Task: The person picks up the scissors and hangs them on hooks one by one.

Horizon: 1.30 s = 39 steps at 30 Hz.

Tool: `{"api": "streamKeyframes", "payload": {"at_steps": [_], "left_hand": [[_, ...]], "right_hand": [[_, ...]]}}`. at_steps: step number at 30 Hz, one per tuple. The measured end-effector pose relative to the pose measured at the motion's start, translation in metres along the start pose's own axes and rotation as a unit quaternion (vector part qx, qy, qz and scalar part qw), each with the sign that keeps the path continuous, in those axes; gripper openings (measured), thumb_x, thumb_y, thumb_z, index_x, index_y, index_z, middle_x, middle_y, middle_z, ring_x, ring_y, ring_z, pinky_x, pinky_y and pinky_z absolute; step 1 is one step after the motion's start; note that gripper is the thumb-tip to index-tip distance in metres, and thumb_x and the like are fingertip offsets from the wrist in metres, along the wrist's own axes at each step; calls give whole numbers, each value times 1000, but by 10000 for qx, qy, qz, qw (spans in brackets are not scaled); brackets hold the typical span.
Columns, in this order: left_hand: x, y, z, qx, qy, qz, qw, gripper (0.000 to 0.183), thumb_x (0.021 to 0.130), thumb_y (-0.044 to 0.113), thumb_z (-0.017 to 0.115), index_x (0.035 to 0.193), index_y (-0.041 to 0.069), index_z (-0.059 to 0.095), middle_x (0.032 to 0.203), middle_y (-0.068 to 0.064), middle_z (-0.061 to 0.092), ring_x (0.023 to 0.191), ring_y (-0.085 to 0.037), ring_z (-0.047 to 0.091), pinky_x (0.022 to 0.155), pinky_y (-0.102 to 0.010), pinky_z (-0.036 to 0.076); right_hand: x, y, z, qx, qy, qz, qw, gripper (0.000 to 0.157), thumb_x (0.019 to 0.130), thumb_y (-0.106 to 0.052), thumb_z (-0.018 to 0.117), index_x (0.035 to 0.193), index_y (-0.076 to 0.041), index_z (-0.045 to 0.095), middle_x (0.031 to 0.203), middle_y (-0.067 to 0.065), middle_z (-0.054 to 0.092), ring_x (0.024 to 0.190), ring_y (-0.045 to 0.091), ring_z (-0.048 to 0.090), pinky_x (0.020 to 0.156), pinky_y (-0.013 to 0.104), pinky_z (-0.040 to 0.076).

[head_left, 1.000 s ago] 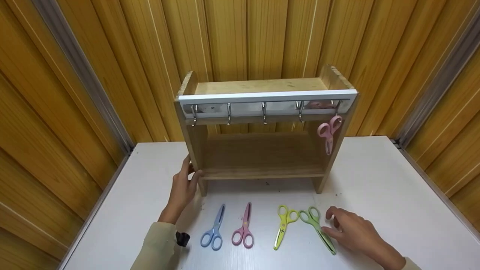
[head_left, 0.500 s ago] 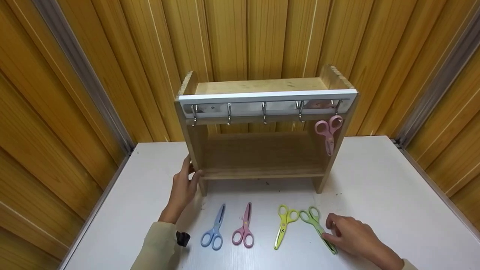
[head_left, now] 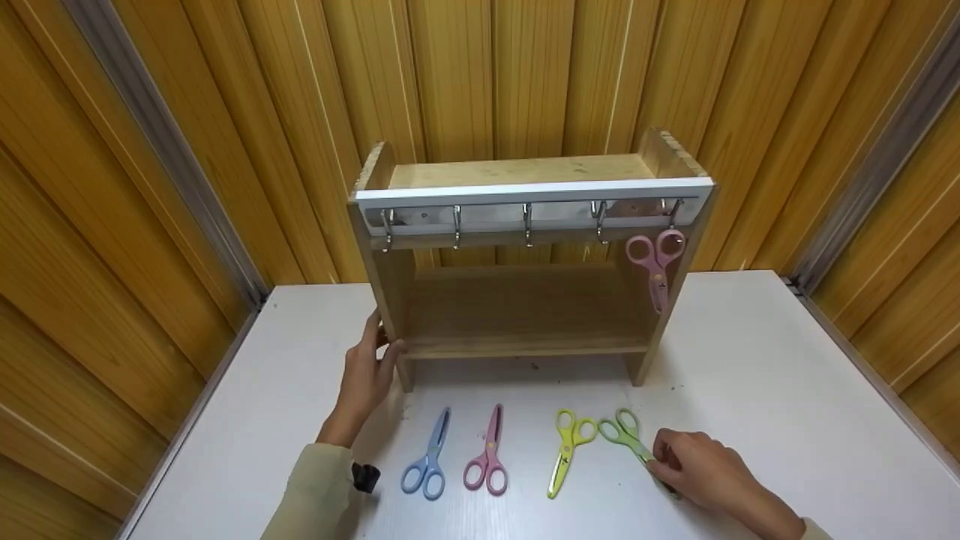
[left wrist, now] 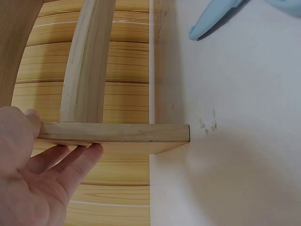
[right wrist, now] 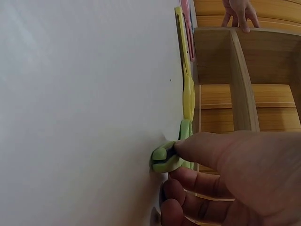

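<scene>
My left hand (head_left: 365,381) holds the left side panel of a wooden rack (head_left: 525,309); in the left wrist view the thumb lies on one side of the panel (left wrist: 117,132) and the fingers on the other. With thumb and index finger, my right hand (head_left: 705,471) pinches the blade end of green scissors (head_left: 634,444), as the right wrist view shows closely. The green scissors (right wrist: 164,159) are at the table, handles toward the rack. Beside them lie yellow scissors (head_left: 567,448), then pink scissors (head_left: 490,457) and blue scissors (head_left: 430,459).
A strip of several metal hooks (head_left: 528,225) runs along the rack's upper front. Another pair of pink scissors (head_left: 658,271) hangs by one handle loop from the rightmost hook. The white table (head_left: 757,360) meets wood-look walls (head_left: 525,75) at the back and sides.
My right hand has come down onto the green scissors' blade and now pinches it; the scissors have shifted slightly. The hanging pink scissors have turned on their hook. My left hand stays put.
</scene>
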State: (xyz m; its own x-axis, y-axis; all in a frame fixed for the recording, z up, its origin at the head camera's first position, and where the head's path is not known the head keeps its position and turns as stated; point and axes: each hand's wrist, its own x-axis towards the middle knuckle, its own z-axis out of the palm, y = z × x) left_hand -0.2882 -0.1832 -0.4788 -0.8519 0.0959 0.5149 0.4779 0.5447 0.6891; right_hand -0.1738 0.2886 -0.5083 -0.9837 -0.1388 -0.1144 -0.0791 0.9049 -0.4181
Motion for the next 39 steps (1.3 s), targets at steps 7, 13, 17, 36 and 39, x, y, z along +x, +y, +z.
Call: {"api": "streamKeyframes", "payload": {"at_steps": [7,13,17,36,39], "left_hand": [[-1,2,0,59,-15,-149,9999,67,104,12,62,161,13,27,149,-22,54,123,-38,64,91,-50,59],[0,1,1,45,-2,-150,9999,68,104,12,62,162,14,27,150,-21,53,124,-38,64,94,-51,58],[0,1,1,67,-13,-130,9999,68,103,13,62,162,14,27,150,-20,53,124,-37,64,94,-49,58],[-1,0,1,89,2,-191,9998,65,105,12,61,161,14,28,147,-22,55,123,-38,64,89,-51,60],[0,0,1,111,-21,-249,9996,66,104,13,61,161,14,28,149,-21,54,123,-38,64,92,-51,59]], "right_hand": [[0,0,0,128,-69,119,9998,18,89,-19,79,81,-19,64,65,-6,54,60,14,50,52,31,38],[-1,-1,-4,162,-28,99,9998,17,89,-18,79,82,-18,63,64,-6,54,60,13,50,52,30,38],[-1,1,-8,185,126,-49,9997,16,88,-14,79,84,-17,64,69,-8,58,63,12,51,55,30,43],[0,-8,-46,398,1375,-1039,9842,15,92,-2,74,91,-15,66,87,-2,71,57,2,50,50,21,44],[1,-16,-55,482,1709,-1090,9781,15,91,-2,74,93,-15,67,89,0,73,54,1,51,47,21,45]]}}
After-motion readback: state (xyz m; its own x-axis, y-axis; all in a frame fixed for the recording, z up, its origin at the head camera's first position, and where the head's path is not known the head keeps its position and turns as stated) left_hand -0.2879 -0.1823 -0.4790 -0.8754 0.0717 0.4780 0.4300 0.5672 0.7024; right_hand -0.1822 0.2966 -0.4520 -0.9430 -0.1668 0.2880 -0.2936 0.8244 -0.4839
